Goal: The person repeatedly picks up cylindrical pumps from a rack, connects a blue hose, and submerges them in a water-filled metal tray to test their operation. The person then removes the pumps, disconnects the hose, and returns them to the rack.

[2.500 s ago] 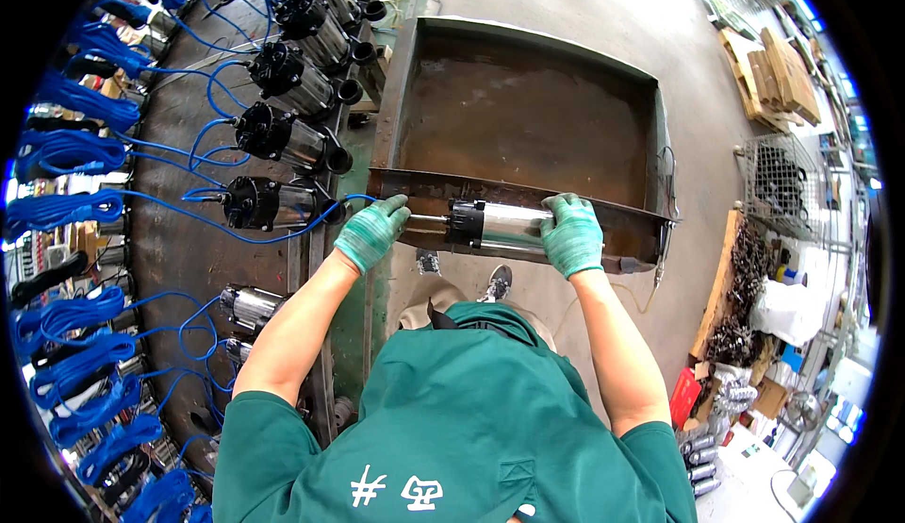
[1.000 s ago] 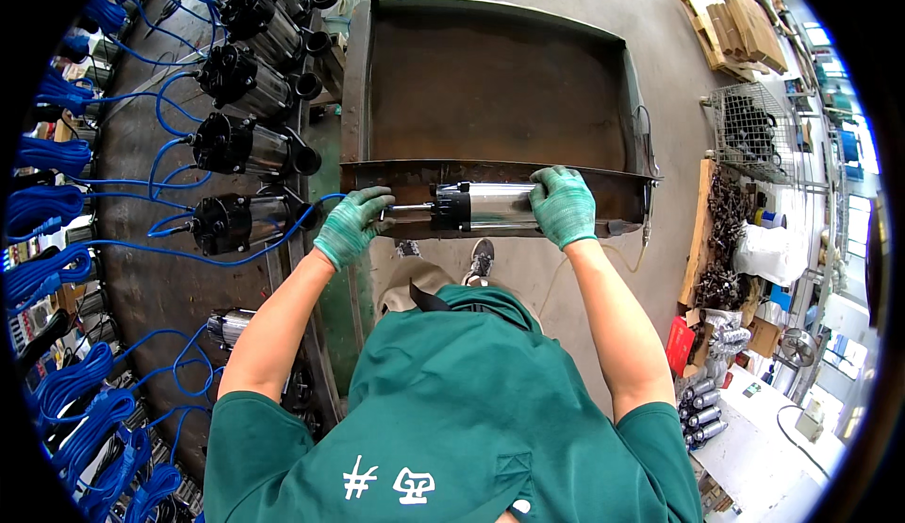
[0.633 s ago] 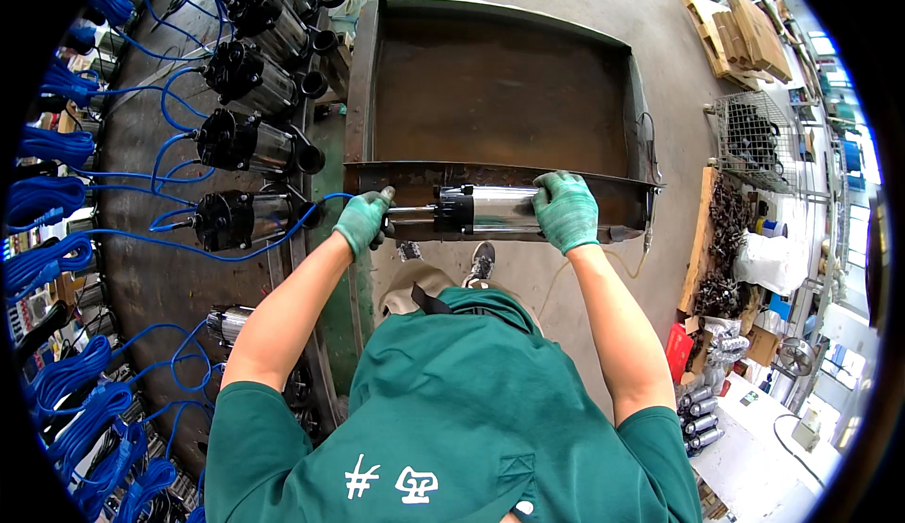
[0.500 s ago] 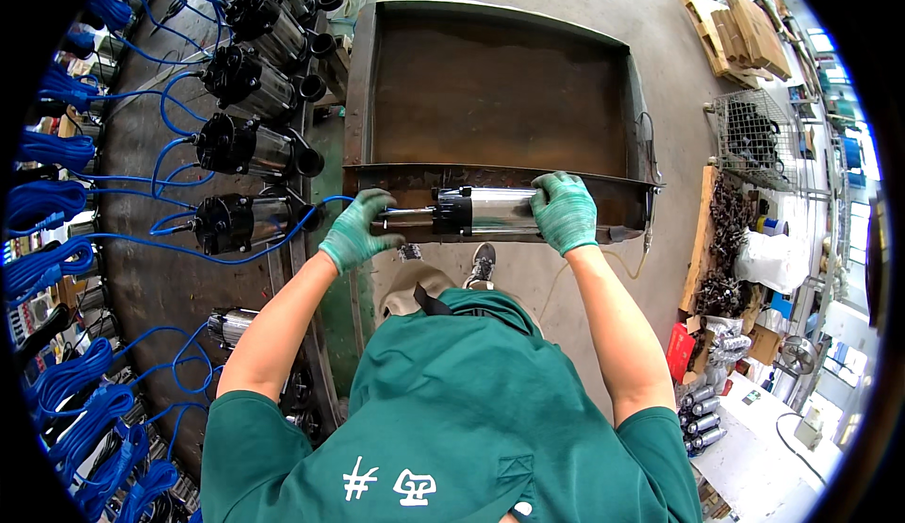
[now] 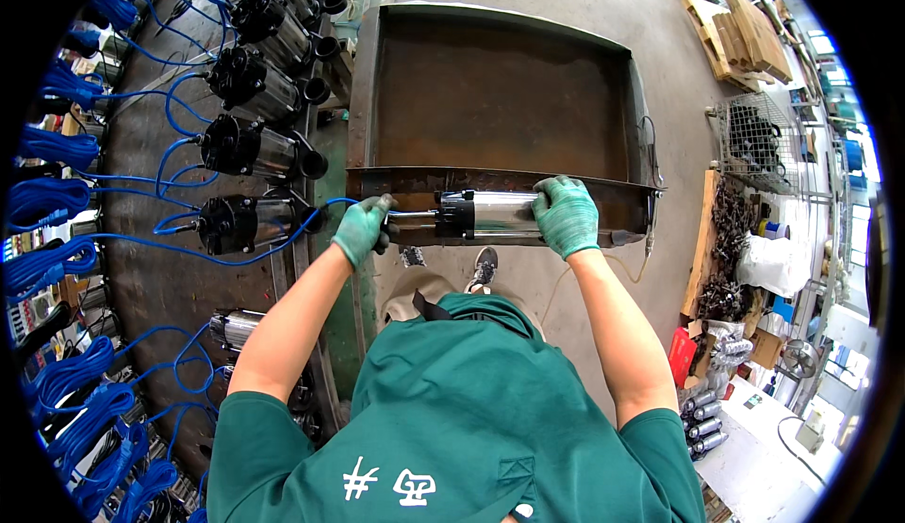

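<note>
Gripping a silver pump motor (image 5: pixel 490 215) at both ends, the person is holding it level, lying crosswise just at the near wall of a rusty steel tray (image 5: pixel 500 99). The right hand (image 5: pixel 566 214), in a green glove, is wrapping its fingers around the shiny cylinder's right end. The left hand (image 5: pixel 363 228), gloved the same, is closing around the thin shaft end and the blue cable (image 5: pixel 236 257) at the motor's black cap. That cable is trailing left to a dark workbench (image 5: pixel 156 287), where more pump motors (image 5: pixel 250 150) are lying in a row with blue cable coils (image 5: pixel 47 202) beside them. A wire basket (image 5: pixel 759 141) is standing well apart on the right.
</note>
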A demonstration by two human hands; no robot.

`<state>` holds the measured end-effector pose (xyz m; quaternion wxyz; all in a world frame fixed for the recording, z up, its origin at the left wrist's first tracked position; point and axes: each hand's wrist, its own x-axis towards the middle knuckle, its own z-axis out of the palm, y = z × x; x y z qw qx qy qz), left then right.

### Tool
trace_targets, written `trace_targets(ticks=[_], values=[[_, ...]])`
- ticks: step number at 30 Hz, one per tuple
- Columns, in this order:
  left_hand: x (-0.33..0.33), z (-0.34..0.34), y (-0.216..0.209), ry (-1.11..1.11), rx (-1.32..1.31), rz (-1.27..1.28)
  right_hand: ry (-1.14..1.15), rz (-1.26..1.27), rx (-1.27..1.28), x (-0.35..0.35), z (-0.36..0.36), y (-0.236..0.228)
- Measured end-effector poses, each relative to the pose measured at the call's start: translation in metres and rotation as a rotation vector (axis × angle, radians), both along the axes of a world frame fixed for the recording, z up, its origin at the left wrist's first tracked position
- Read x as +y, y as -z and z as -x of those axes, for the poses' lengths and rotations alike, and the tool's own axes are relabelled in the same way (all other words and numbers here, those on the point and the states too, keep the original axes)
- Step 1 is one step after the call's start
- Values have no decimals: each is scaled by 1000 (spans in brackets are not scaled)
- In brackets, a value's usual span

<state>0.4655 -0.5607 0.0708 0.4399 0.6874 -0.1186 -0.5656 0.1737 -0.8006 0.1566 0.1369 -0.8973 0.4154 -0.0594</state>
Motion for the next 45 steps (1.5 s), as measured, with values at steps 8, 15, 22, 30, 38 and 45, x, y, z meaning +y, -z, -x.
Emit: trace_targets(ticks=[8,15,22,30,38,45], values=[[14,7,4,189,-516,371,3,-18,7,1,-1,-4],[0,11,-20,-116,146,22,2,-20,1,-1,1,-2],[21,17,-1,-122,32,217,16,-37,9,1,-1,-6],[14,-25,-8,-206,-83,-86,15,-26,1,0,-1,-5],[21,-50,9,-39,-1121,-229,-1,-9,-8,0,1,0],[33,-30,-43,473,-1239,-396,1,-14,-29,-1,2,0]])
